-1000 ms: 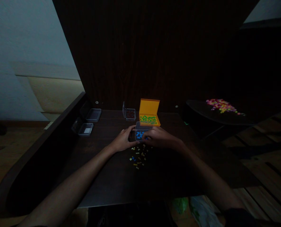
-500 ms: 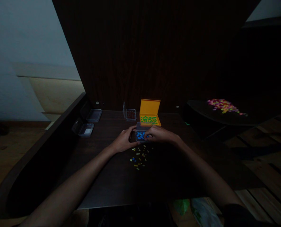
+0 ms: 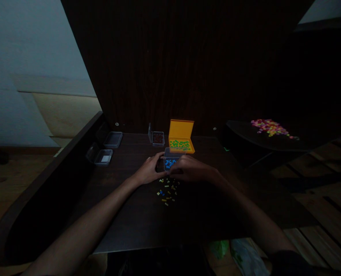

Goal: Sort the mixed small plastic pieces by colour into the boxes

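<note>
A clear plastic box (image 3: 167, 154) with its lid raised holds small blue building bricks (image 3: 168, 164). My left hand (image 3: 151, 169) grips the box's left side, thumb at the front and fingers toward the back. Over the front right edge of the box is my right hand (image 3: 187, 168), its fingers curled together. What they hold, if anything, is hidden, and the hand covers part of the blue bricks. Just in front of the box lie scattered small yellow bricks (image 3: 168, 198), with a few blue bricks (image 3: 161, 193) among them.
Behind the box stands an open orange case (image 3: 182, 128) with green bricks (image 3: 179, 145). A clear box of dark red-brown pieces (image 3: 158, 138) is left of it. Two clear boxes (image 3: 104, 157) stand at the left panel. Colourful beads (image 3: 271, 127) lie on a right-hand surface.
My right hand has moved from inside the box toward its front edge, nearer the yellow bricks. My left hand keeps its grip on the box. The view has shifted slightly.
</note>
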A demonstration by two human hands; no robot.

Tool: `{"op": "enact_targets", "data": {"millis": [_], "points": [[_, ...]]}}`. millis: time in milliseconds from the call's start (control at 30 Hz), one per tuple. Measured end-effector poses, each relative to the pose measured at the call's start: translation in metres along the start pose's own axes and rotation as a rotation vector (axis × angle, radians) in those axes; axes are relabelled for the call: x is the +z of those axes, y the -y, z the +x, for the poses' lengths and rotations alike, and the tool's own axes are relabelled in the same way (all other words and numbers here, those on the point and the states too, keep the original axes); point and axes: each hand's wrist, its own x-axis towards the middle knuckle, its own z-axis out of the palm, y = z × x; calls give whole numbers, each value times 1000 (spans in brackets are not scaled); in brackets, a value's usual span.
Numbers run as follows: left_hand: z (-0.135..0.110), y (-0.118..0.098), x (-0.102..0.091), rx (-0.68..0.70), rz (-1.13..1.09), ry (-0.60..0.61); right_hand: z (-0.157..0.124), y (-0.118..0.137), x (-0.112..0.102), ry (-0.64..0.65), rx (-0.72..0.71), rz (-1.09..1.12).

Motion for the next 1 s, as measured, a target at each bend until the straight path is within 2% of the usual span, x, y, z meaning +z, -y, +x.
{"op": "enact_targets", "data": {"millis": [133,267,467,667,833,1000], "points": [[1,3,1,4,6,20,7,17,18,99,-29,-47],[1,3,1,0,25,12,14,23,30,174,-99,-41],[1,4,2,12,36,1,14,23,33,178,-148,-18],[0,5,3,3,45,-5,13,24,36,180,-136,-83],[0,3,2,9,33,0,9,24,41,121,-153,-83],[0,1,1,4,37,-7,7,23,43,132,-154,-56]]}}
